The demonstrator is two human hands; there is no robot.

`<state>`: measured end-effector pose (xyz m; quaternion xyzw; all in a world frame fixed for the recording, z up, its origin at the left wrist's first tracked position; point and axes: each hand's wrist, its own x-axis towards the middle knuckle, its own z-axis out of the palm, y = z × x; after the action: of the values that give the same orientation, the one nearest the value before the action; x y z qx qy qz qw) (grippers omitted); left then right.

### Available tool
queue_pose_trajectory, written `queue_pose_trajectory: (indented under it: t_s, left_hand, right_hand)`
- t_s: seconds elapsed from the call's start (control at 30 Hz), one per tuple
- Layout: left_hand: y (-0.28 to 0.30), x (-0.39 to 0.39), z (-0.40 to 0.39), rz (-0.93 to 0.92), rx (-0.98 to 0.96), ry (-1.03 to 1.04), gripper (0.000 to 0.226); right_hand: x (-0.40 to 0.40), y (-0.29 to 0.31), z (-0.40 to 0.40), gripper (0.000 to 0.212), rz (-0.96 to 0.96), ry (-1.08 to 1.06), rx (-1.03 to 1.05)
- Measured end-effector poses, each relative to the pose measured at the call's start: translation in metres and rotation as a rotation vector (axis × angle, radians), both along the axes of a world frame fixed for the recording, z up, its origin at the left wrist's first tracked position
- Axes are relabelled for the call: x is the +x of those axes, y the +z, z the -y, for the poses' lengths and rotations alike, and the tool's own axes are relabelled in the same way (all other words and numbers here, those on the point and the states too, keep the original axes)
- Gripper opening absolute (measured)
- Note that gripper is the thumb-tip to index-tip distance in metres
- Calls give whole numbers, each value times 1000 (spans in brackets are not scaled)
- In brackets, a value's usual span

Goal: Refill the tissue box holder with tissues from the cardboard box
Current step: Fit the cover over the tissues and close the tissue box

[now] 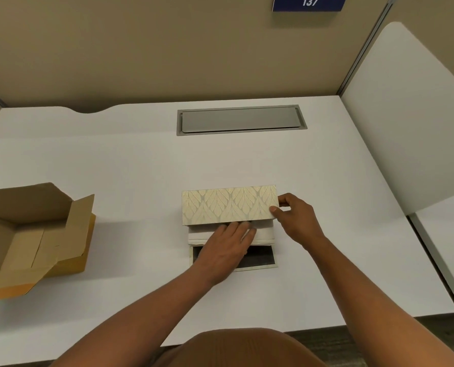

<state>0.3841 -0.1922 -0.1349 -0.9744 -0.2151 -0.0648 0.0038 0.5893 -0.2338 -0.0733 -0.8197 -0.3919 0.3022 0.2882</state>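
The tissue box holder point(228, 203), cream with a gold leaf pattern, lies on the white desk in front of me. Its flap point(263, 259) with a dark inner face lies open flat toward me. A white stack of tissues point(264, 235) sticks partly out of the holder's open side. My left hand point(226, 247) rests flat on the tissues, fingers reaching under the holder's edge. My right hand point(293, 215) pinches the holder's right end between thumb and fingers. The cardboard box point(32, 234) stands open at the left of the desk, its inside showing no tissues.
A grey cable hatch point(240, 120) is set into the desk point(114, 160) at the back. Beige partition walls stand behind, with a blue sign reading 137 point(309, 2). A white side panel point(406, 115) rises at the right.
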Motion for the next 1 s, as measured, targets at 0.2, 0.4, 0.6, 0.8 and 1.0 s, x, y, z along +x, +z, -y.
queue_pose_trajectory:
  t_s: [0.2, 0.4, 0.6, 0.8, 1.0]
  left_hand:
    - [-6, 0, 4, 6, 18, 30, 65]
    - [-3, -3, 16, 192, 3, 18, 46]
    - [50, -52, -5, 732, -404, 691, 48]
    - [57, -69, -51, 597, -1045, 816, 83]
    - [32, -82, -44, 527, -854, 642, 60]
  right_hand:
    - [-2, -2, 8, 24, -4, 4, 23]
    - [-2, -3, 14, 23, -26, 1, 37]
    - [-2, -4, 22, 19, -62, 1, 56]
    - [-3, -6, 29, 20, -68, 34, 49]
    - [-3, -6, 37, 16, -54, 57, 44]
